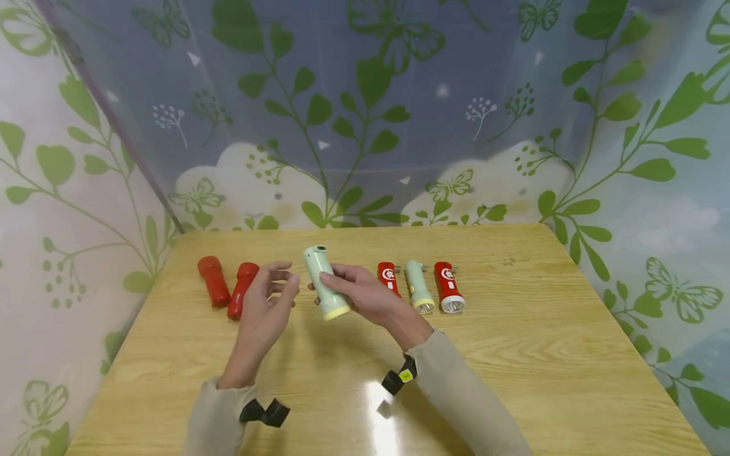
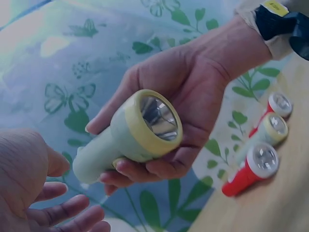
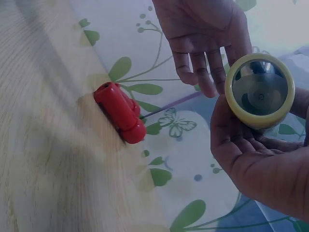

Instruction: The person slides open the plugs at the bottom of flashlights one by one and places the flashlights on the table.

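A pale green flashlight [image 1: 325, 285] with a yellow rim is held above the table by my right hand [image 1: 362, 291], its fingers and thumb wrapped round the barrel. In the left wrist view the lens end of this flashlight [image 2: 145, 125] faces the camera, and the right wrist view shows its round lens [image 3: 260, 89]. My left hand [image 1: 268, 310] hovers just left of the flashlight, fingers loosely bent and holding nothing. In the right wrist view the left hand [image 3: 205, 29] has its fingers spread close to the flashlight's rim.
Two red flashlights [image 1: 214, 282] lie at the left of the wooden table [image 1: 513, 380], one partly behind my left hand. On the right lie a red flashlight [image 1: 388, 275], a pale green one [image 1: 419, 285] and another red one [image 1: 448, 285]. Leaf-patterned curtains [image 1: 365, 126] surround the table.
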Demonstrator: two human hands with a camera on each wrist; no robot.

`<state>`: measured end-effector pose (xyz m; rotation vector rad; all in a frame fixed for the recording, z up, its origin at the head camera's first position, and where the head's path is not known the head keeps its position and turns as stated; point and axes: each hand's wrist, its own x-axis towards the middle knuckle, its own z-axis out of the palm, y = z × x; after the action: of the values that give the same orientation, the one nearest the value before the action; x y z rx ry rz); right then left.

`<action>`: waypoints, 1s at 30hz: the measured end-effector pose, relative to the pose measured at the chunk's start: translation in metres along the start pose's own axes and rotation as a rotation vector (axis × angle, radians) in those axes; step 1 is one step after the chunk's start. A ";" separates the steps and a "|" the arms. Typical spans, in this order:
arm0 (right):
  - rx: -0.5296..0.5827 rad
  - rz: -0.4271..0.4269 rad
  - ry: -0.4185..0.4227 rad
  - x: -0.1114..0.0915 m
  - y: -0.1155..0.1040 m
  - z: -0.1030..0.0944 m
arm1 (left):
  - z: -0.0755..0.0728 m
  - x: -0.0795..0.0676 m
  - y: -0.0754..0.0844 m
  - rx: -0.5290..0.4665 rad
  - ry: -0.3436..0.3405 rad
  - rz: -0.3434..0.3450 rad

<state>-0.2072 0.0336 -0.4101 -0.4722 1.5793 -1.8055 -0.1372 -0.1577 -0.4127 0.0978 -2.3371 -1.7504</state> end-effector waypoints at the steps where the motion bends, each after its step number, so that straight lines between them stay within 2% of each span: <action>1: 0.003 -0.011 0.000 -0.003 -0.002 -0.001 | 0.002 0.001 0.004 -0.001 -0.003 0.009; 8: 0.007 -0.089 -0.010 -0.021 -0.011 -0.007 | 0.015 0.005 0.022 -0.017 -0.014 0.074; 14: -0.002 -0.120 -0.014 -0.031 -0.016 -0.011 | 0.026 0.006 0.031 -0.056 0.017 0.118; 20: 0.011 -0.148 -0.042 -0.034 -0.016 -0.012 | 0.036 0.007 0.036 -0.088 0.047 0.163; 30: 0.065 -0.184 -0.034 -0.040 -0.016 -0.016 | 0.049 0.009 0.038 -0.121 0.036 0.201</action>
<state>-0.1940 0.0729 -0.3913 -0.6321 1.4899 -1.9690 -0.1532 -0.1023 -0.3887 -0.1207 -2.1276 -1.7684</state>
